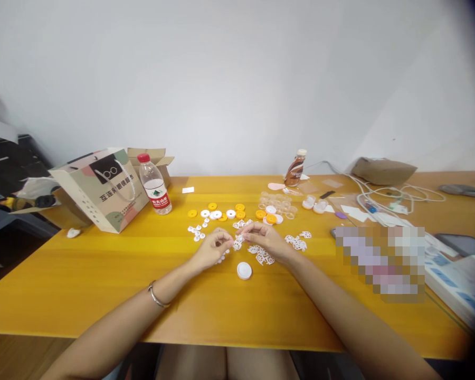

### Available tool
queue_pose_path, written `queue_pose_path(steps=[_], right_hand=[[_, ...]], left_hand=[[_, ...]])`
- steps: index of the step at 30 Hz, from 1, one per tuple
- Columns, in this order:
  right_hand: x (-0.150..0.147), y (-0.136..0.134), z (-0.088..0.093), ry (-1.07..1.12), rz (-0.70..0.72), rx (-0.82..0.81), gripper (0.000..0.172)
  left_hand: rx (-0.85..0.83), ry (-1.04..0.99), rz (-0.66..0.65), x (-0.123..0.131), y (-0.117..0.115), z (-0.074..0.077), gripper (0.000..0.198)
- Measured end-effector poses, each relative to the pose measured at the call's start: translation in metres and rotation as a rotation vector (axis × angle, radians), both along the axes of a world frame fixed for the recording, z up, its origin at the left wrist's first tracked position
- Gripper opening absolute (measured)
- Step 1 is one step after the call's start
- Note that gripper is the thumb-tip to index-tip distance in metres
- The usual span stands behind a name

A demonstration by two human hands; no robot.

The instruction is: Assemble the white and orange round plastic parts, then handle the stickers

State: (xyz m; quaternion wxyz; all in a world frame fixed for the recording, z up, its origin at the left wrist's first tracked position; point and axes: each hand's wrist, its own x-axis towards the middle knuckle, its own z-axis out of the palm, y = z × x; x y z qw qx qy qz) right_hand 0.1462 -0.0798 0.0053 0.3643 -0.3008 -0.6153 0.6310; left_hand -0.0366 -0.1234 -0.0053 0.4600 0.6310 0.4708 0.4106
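My left hand (214, 247) and my right hand (266, 238) meet over the middle of the yellow table (103, 285). Both pinch a small white plastic part (237, 241) between their fingertips. Several more white lacy parts (263, 255) lie under and around my right hand. A white round cap (244, 271) sits just in front of my hands. Beyond them lie yellow and white discs (221, 214) and several clear rings (279, 203). Tiny white pieces (197, 233) are scattered left of my left hand. A bracelet is on my left wrist.
A paper gift bag (103, 190) and a water bottle (154, 184) stand at the back left, with a cardboard box behind. A brown drink bottle (295, 168) stands at the back. Cables (383, 198), a brown pouch (382, 170) and booklets (459, 279) fill the right side.
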Motion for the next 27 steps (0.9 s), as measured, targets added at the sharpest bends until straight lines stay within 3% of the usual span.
queue_pose_path(steps=[7, 14, 20, 27], right_hand=[[-0.006, 0.001, -0.007, 0.0, -0.184, -0.089, 0.022], [-0.016, -0.013, -0.003, 0.028, -0.139, -0.175, 0.023], [-0.018, -0.011, -0.011, 0.092, -0.138, -0.279, 0.016], [-0.018, -0.013, -0.01, 0.108, -0.088, -0.345, 0.018]], left_hand=[[-0.033, -0.057, 0.013, 0.0, 0.002, -0.001, 0.028], [-0.077, -0.107, 0.028, -0.003, 0.006, -0.001, 0.033], [0.007, -0.179, 0.026, -0.005, 0.008, -0.003, 0.029], [0.099, -0.094, 0.034, -0.006, 0.007, 0.001, 0.025]])
